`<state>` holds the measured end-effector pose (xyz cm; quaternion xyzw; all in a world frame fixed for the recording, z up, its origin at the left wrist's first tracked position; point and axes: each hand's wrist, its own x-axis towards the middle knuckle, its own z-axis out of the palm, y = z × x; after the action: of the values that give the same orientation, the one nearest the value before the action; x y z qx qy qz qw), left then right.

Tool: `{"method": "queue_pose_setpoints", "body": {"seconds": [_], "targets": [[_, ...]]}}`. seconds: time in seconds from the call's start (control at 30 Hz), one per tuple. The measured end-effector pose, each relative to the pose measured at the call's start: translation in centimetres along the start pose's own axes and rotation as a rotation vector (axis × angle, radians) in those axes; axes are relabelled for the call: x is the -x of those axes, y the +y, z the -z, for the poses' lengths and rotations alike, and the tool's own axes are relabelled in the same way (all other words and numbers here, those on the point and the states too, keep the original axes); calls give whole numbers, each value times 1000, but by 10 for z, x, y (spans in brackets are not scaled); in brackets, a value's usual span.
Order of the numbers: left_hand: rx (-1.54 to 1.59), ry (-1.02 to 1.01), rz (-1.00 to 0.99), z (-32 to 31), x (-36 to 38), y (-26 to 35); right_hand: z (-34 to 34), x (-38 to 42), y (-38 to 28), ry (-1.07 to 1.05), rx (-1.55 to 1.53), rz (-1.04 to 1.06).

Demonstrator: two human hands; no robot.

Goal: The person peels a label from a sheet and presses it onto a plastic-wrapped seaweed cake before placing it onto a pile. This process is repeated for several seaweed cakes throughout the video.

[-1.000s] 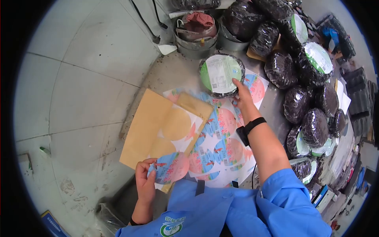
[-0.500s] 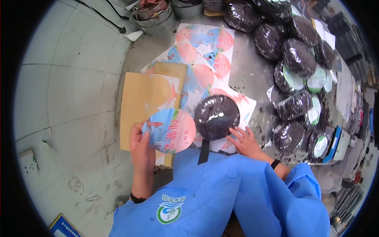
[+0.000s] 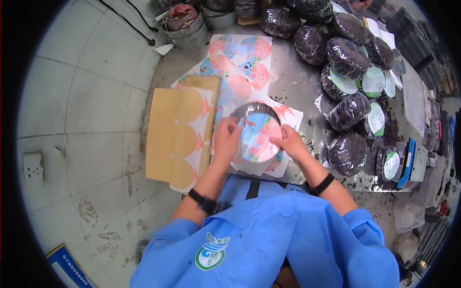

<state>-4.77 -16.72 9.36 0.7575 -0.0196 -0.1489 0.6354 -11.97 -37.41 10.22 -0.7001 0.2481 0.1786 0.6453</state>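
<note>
Both hands hold a round blue-and-pink label [image 3: 260,138] by opposite edges. My left hand [image 3: 226,138] pinches its left side, slightly blurred, and my right hand [image 3: 291,143] has thumb and fingers closed on its right side. Under the label lies a dark round seaweed cake [image 3: 258,107] in clear film, mostly covered from view, with only its far rim showing. It rests on white sheets of printed labels [image 3: 286,116]. To the left of my left hand is a tan backing sheet [image 3: 161,137], with circles bared where labels have been peeled off.
Several film-wrapped seaweed cakes [image 3: 347,58] are heaped at the back right, some bearing green-and-white labels [image 3: 373,82]. Buckets [image 3: 185,29] stand at the back left. A blue-edged box [image 3: 407,163] is at the right; dark crumbs dot the metal table [image 3: 288,62].
My left hand has carried the label rightward over the seaweed cake. My right hand has left the cake's edge and taken the label's right side. The backing sheet shows more bared circles.
</note>
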Motion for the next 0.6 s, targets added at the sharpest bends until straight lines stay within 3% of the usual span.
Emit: {"method": "queue_pose_setpoints", "body": {"seconds": [0.03, 0.1, 0.13, 0.17, 0.23, 0.37, 0.4, 0.43, 0.47, 0.5, 0.53, 0.57, 0.6], "targets": [[-353, 81, -211, -1, -8, -10, 1, -10, 0, 43, 70, 19], [-483, 165, -282, -8, -17, -16, 0, -27, -4, 88, 142, 46], [-614, 246, -348, -10, -20, -21, -5, -32, -6, 136, 387, 74], [-611, 244, -353, -12, -23, -32, -8, -36, -9, 184, 633, 100], [-630, 242, -128, -14, -24, -48, -13, -37, -16, 183, 687, 42], [-661, 225, -214, -7, -22, -58, -5, -27, -20, 240, 760, -74], [-532, 150, -89, -4, -24, -68, 1, -27, -13, 320, 758, -85], [-402, 72, 31, -1, -25, -77, 9, -56, 41, 270, 599, -45], [-225, -74, 141, 0, -23, -84, 12, -70, 64, 38, 398, -116], [-89, -82, 171, -1, -22, -99, 4, -64, 68, 8, 93, 74], [45, -108, 224, 2, -17, -91, 0, -64, 79, 23, -8, 147], [94, -227, 232, 10, -16, -107, -2, -46, 55, 30, -129, 25], [84, -324, 295, 17, -4, -64, -2, -41, 53, 48, -168, 28]]}}
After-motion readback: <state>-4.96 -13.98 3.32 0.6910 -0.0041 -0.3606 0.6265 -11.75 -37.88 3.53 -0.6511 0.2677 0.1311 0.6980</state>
